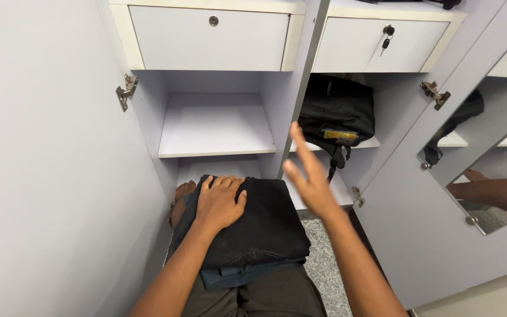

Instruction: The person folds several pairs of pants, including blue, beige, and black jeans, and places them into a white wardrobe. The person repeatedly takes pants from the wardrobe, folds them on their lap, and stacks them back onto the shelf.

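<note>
A stack of folded clothes (253, 235) is seen on the person's lap, in front of an open cupboard. The top piece is black, and a blue piece is tucked under it; only the blue edge can be seen, so what kind of clothes they are is hard to tell. The left hand (219, 202) is laid flat on top of the stack, with the fingers close together and stretched out, nothing pinched. The right hand (309, 176) is held up in the air beside the stack, open, with the fingers spread and nothing held; it is a bit blurry. A bare foot (182, 196) is partly hidden behind the stack. An empty-looking shelf (215, 126) is seen straight ahead, and the shelf below it is mostly covered by the clothes. A black bag (335, 114) is sat in the next part of the cupboard, with its bottom cut off by the raised hand. A mirror (488, 147) is fixed on the open door at the right, and only part of an arm is shown in it. Two drawers are seen at the top, cut off by the edge.
</note>
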